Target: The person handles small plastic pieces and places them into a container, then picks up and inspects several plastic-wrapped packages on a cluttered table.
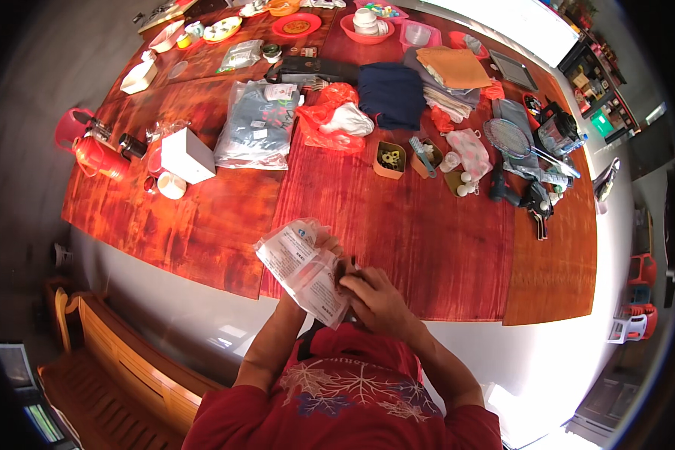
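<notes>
Near the table's front edge, a clear plastic bag with printed white panels (296, 259) is tilted in front of my body. My left hand (328, 241) grips it from behind, and most of that hand is hidden by the bag. At the bag's right edge, my right hand (376, 298) has its thumb and fingers closed in a pinch. Something small and dark shows by those fingertips, too shadowed to name. What the bag contains cannot be made out.
The reddish wooden table (427, 247) bears a white box (188, 156), a red thermos (101, 157), bagged grey clothing (259, 124), a red plastic bag (326, 120), small square containers (390, 160), folded dark cloth (390, 94), badminton rackets (507, 138) and a blender (559, 133). A wooden bench (127, 352) stands front left.
</notes>
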Tool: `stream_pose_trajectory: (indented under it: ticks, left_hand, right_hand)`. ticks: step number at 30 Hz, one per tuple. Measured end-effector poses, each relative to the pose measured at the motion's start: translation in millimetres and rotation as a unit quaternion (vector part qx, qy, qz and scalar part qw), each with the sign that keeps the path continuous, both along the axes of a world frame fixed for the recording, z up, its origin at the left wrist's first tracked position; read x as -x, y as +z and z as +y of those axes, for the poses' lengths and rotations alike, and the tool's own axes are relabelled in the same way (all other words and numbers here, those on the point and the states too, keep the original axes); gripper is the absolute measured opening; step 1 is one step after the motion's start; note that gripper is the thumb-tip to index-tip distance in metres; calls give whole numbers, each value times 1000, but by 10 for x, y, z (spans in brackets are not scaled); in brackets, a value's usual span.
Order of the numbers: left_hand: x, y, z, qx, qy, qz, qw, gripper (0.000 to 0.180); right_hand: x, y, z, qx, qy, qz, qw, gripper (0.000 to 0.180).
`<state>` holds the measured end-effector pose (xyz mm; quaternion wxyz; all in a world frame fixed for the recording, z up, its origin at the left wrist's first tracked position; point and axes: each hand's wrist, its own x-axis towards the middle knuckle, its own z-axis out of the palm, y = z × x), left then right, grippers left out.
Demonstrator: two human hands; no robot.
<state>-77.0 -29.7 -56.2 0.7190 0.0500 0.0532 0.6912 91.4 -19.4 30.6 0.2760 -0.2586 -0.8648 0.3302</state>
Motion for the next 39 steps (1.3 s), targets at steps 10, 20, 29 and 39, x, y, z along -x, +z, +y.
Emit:
stream_pose_trajectory:
  ticks: [10,20,29,39]
  left_hand:
    - [-238,-566,-113,143,111,262,948,27]
    - [104,-701,-140,62,-25,15,998,28]
    - [305,-858,-161,13,136,118,984,24]
    - [-311,-162,-172,106,54,-47,992,23]
  right_hand:
    - [302,495,252,13,-37,76,996,25]
    - [198,241,-249,-112,105,-100,983,31]
    - [-500,295,-7,150,-106,-69,981,50]
    - [-169,-21,-263,-99,-157,-71,980,73]
